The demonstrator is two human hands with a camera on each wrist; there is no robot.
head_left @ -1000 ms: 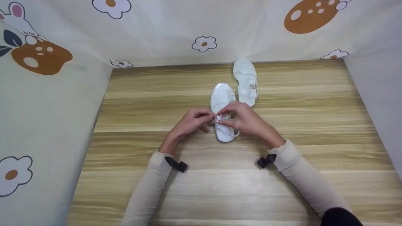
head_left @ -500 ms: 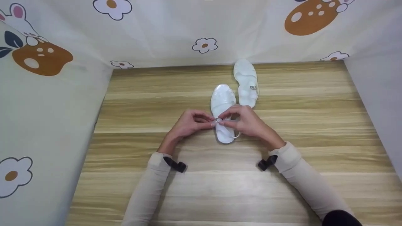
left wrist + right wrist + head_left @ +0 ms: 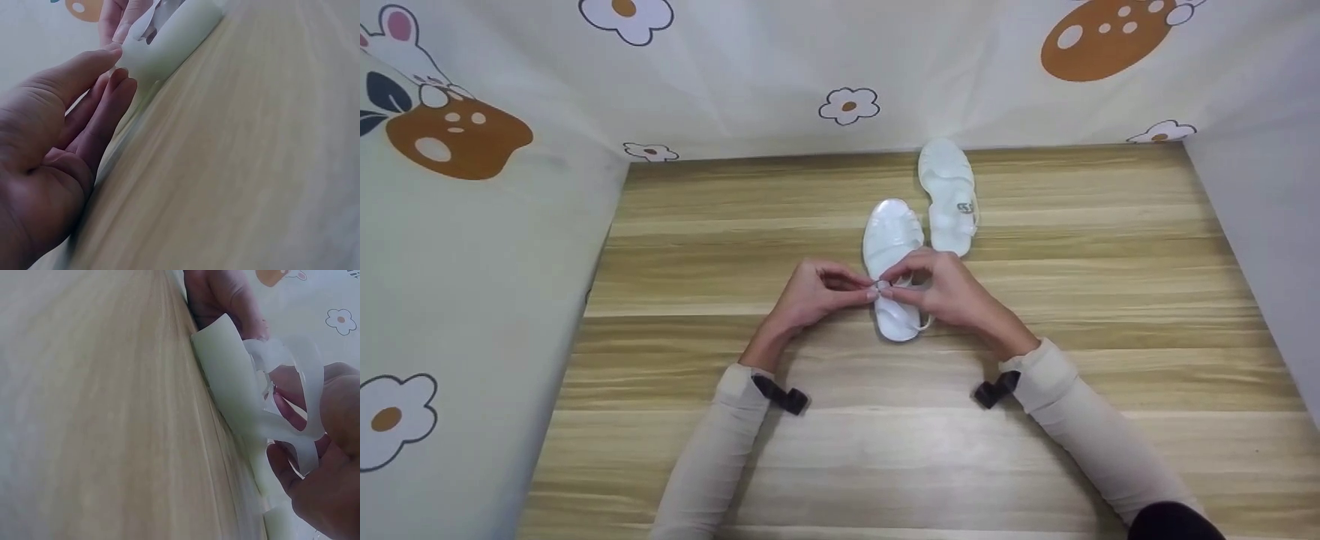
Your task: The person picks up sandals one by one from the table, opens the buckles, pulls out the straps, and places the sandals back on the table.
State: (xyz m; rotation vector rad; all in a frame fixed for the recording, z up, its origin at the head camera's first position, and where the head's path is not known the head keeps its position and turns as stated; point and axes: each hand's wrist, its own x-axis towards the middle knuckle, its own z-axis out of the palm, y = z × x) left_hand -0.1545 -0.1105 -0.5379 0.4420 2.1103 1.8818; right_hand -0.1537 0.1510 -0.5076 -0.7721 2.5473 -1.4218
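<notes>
A white sandal [image 3: 891,229] lies on the floor, toe pointing away from me, its ankle strap [image 3: 312,382] standing up in the right wrist view. At its left side, my left hand [image 3: 810,294] pinches the strap's small buckle area [image 3: 882,286] between thumb and fingertips. From the other side, my right hand [image 3: 949,289] pinches the same spot with thumb and index finger, its arm crossing over the sandal's edge. The fingertips mostly cover the buckle. A matching white sandal [image 3: 945,172] with a visible metal buckle [image 3: 964,208] lies just beyond, to the right.
The wood-patterned floor [image 3: 720,240] is bounded by a patterned cloth wall [image 3: 750,82] at the back, another on the left, and a pale wall [image 3: 1260,195] on the right. The farther sandal's toe touches or nearly touches the back wall.
My left thumb has shifted down and straightened, and its fingers have spread from it. The shiny buckle, plain to see earlier, is now mostly covered. Both sandals stay put.
</notes>
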